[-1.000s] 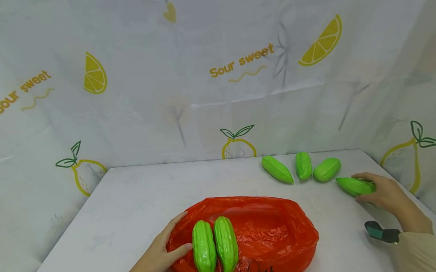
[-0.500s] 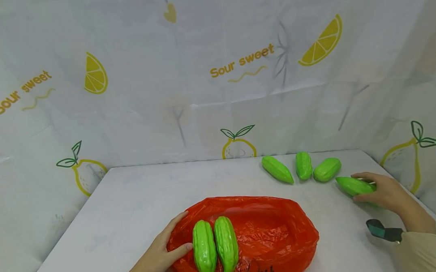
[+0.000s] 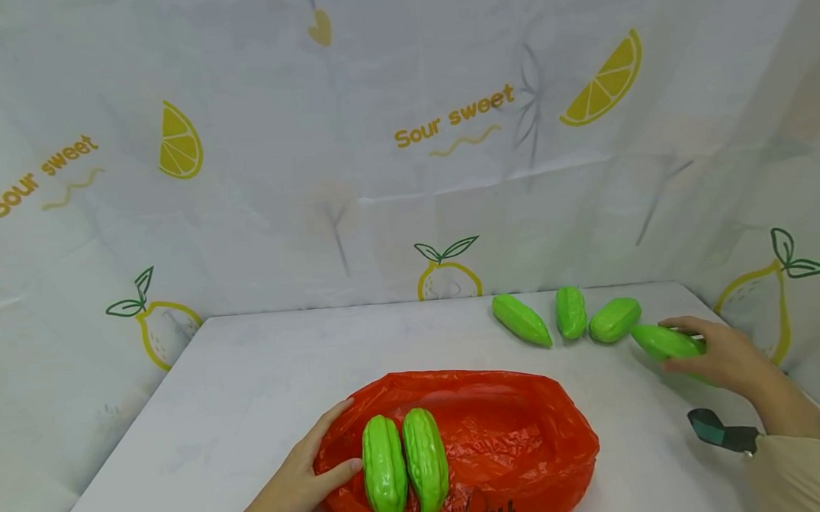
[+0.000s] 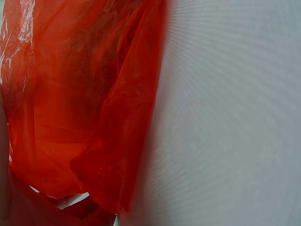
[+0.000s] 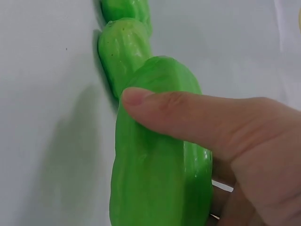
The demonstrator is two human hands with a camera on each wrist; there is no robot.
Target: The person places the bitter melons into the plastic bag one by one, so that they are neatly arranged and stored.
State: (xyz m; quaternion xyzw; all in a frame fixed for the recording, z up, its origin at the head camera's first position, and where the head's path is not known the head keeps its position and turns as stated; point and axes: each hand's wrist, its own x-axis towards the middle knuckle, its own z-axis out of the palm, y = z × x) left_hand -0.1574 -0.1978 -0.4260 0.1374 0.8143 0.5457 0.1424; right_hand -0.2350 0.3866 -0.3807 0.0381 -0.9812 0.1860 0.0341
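Observation:
My right hand (image 3: 727, 357) grips a bright green, ridged bitter melon (image 5: 150, 174) at the right of the table, thumb across one side and fingers behind it. Its shadow falls apart from it in the right wrist view, so it hangs above the table. My left hand (image 3: 292, 471) holds the left rim of an open red plastic bag (image 3: 576, 447), thumb over the inner side. Two more bitter melons, a left one (image 3: 383, 467) and a right one (image 3: 426, 461), lie side by side in the bag's left part. The left wrist view shows the bag's outer wall (image 4: 70, 103).
Three bitter melons lie at the back right: a slanted one (image 3: 521, 320), an upright-lying one (image 3: 571, 312) and one nearest my right hand (image 3: 615, 319). Behind the white table (image 3: 251, 385) hangs a pale curtain (image 3: 276, 178) with lemon prints.
My right hand has lifted the bitter melon slightly off the table, its near end now higher. My left hand and the bag have stayed in place.

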